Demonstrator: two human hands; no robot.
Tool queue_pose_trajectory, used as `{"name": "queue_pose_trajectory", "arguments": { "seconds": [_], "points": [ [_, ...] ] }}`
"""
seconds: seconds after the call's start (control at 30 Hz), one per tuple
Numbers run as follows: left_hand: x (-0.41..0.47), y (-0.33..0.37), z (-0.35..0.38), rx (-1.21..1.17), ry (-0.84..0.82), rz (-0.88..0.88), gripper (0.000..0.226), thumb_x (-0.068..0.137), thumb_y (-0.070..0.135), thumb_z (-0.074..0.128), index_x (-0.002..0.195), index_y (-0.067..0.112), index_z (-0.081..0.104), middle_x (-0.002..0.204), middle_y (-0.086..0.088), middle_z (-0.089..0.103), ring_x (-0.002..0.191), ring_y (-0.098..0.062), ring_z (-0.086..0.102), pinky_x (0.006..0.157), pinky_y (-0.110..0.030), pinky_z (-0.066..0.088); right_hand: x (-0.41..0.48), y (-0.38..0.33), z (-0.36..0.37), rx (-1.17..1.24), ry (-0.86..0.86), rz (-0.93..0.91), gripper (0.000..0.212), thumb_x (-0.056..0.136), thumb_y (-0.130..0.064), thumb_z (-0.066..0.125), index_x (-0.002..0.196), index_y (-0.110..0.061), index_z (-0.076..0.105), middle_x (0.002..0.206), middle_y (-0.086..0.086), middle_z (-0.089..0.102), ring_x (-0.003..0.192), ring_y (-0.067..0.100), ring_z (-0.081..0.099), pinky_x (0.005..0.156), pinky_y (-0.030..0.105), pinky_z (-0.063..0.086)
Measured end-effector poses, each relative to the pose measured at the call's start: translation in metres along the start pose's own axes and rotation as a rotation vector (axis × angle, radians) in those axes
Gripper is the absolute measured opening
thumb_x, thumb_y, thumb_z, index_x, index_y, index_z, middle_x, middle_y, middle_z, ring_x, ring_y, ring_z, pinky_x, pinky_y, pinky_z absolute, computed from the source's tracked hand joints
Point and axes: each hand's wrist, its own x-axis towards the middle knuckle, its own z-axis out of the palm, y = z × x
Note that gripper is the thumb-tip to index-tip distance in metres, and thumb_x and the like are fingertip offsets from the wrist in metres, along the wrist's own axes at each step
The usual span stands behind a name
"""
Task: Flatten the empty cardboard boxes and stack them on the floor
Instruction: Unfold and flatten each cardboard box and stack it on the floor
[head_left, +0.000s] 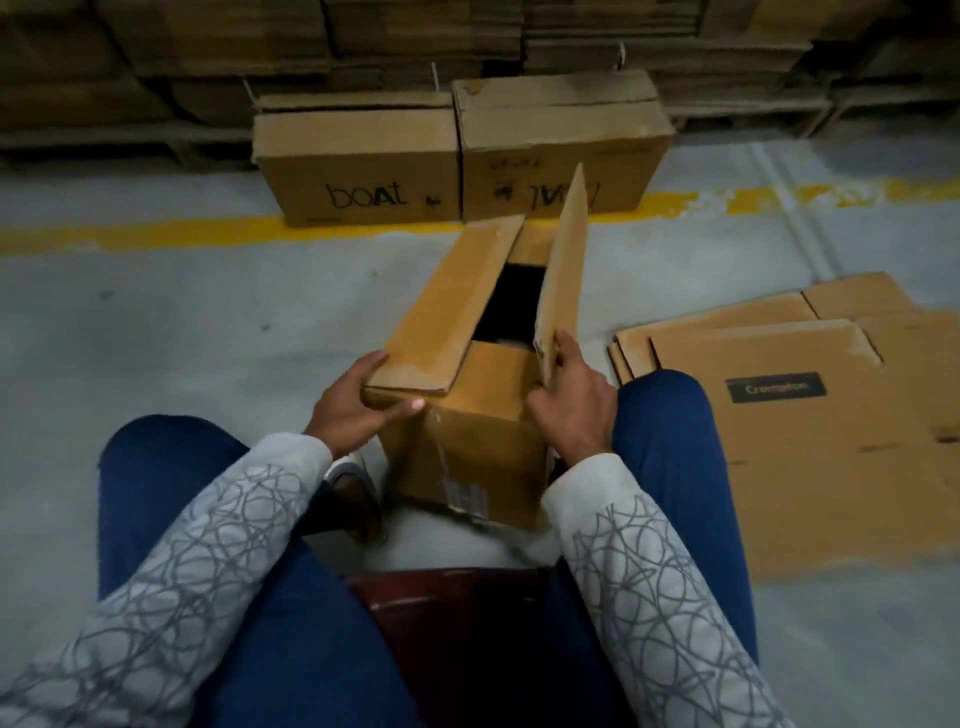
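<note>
Cardboard stock fills a warehouse storage floor.
Bundles of flattened cartons (426, 36) stand stacked in rows on pallets (748, 111) along the back, above a bare grey concrete floor (156, 322) crossed by a worn yellow painted line (156, 231). Two closed shipping boxes (457, 156) marked "boAt" sit at the line, and flattened sheets (810, 436), one labelled "Crompton", lie on the floor at right.
</note>
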Motion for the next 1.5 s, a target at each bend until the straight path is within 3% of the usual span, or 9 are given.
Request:
{"name": "queue_pose_trajectory", "arguments": {
  "seconds": [0.13,0.27,0.37,0.5,0.7,0.87,1.13,1.33,1.5],
  "points": [
    [-0.046,0.017,-0.022,-0.246,0.195,0.184,0.060,0.078,0.045,0.085,0.134,0.042,0.063,0.106,-0.001,0.068,0.101,-0.022,0.066,0.101,-0.051,0.055,-0.012,-0.002,-0.029,-0.221,0.189,-0.220,0.045,0.095,-0.021,0.058,0.140,-0.022,0.057,0.098,0.020,0.073,0.090,0.043,0.069,0.076,0.044,0.051],
    [-0.082,0.061,-0.044,-0.524,0.226,0.429,0.069,0.083,0.009,0.076,0.147,0.020,0.053,0.107,-0.006,0.074,0.109,-0.020,0.069,0.096,-0.033,0.057,0.018,-0.009,-0.079,-0.138,0.432,-0.142,0.032,0.107,-0.033,0.050,0.112,-0.006,0.066,0.103,0.027,0.070,0.097,0.046,0.065,0.071,0.038,0.035],
    [-0.075,0.074,-0.033,-0.415,0.201,0.471,0.081,0.086,0.009,0.079,0.154,0.032,0.042,0.141,0.000,0.065,0.136,-0.014,0.055,0.114,-0.040,0.046,0.042,-0.016,-0.083,-0.057,0.342,-0.116,0.040,0.110,-0.038,0.041,0.124,-0.008,0.065,0.119,0.025,0.069,0.112,0.046,0.062,0.079,0.040,0.037],
    [-0.058,0.044,-0.008,-0.376,0.210,0.217,0.102,0.080,0.014,0.083,0.157,0.048,0.026,0.164,0.007,0.033,0.145,-0.019,0.040,0.114,-0.052,0.041,0.023,-0.009,-0.044,0.254,0.008,-0.066,0.060,0.106,-0.061,0.036,0.152,-0.022,0.043,0.145,0.016,0.058,0.131,0.040,0.054,0.109,0.048,0.040],
    [-0.053,0.021,0.003,-0.488,-0.053,-0.130,0.084,0.081,0.067,0.075,0.149,0.026,0.046,0.138,0.001,0.063,0.121,-0.026,0.062,0.102,-0.046,0.049,-0.021,0.003,0.008,0.489,-0.103,0.221,0.084,0.098,-0.075,0.038,0.156,-0.016,0.022,0.154,0.015,0.048,0.135,0.042,0.051,0.113,0.052,0.040],
    [-0.057,0.008,0.023,-0.576,0.026,-0.241,0.120,0.054,0.099,0.066,0.150,0.030,0.045,0.138,0.002,0.064,0.122,-0.027,0.063,0.110,-0.056,0.045,-0.032,0.010,0.020,0.505,-0.153,0.308,0.091,0.093,-0.082,0.037,0.158,-0.023,0.015,0.152,0.014,0.049,0.133,0.042,0.052,0.112,0.054,0.040],
    [-0.063,0.021,0.002,-0.500,0.288,-0.115,0.069,0.073,0.054,0.080,0.136,0.031,0.064,0.124,0.007,0.070,0.108,-0.019,0.067,0.094,-0.044,0.059,-0.021,0.012,0.004,0.508,-0.007,0.044,0.076,0.092,-0.079,0.049,0.153,-0.036,0.036,0.154,0.000,0.052,0.136,0.026,0.053,0.115,0.044,0.039],
    [-0.067,0.022,-0.001,-0.686,0.258,-0.048,0.051,0.089,0.014,0.076,0.138,0.012,0.064,0.118,-0.001,0.070,0.106,-0.024,0.069,0.078,-0.041,0.064,-0.004,0.020,-0.003,0.643,0.055,-0.012,0.058,0.091,-0.064,0.067,0.141,-0.037,0.057,0.143,-0.010,0.060,0.127,0.011,0.056,0.110,0.037,0.045],
    [-0.065,0.019,-0.016,-0.864,0.242,0.091,0.042,0.088,0.015,0.071,0.129,0.010,0.070,0.120,-0.010,0.073,0.108,-0.030,0.070,0.083,-0.040,0.061,0.011,0.025,-0.012,0.912,0.042,-0.053,0.054,0.095,-0.045,0.070,0.144,-0.027,0.056,0.143,-0.001,0.059,0.128,0.013,0.058,0.105,0.032,0.050]
  ]
}}
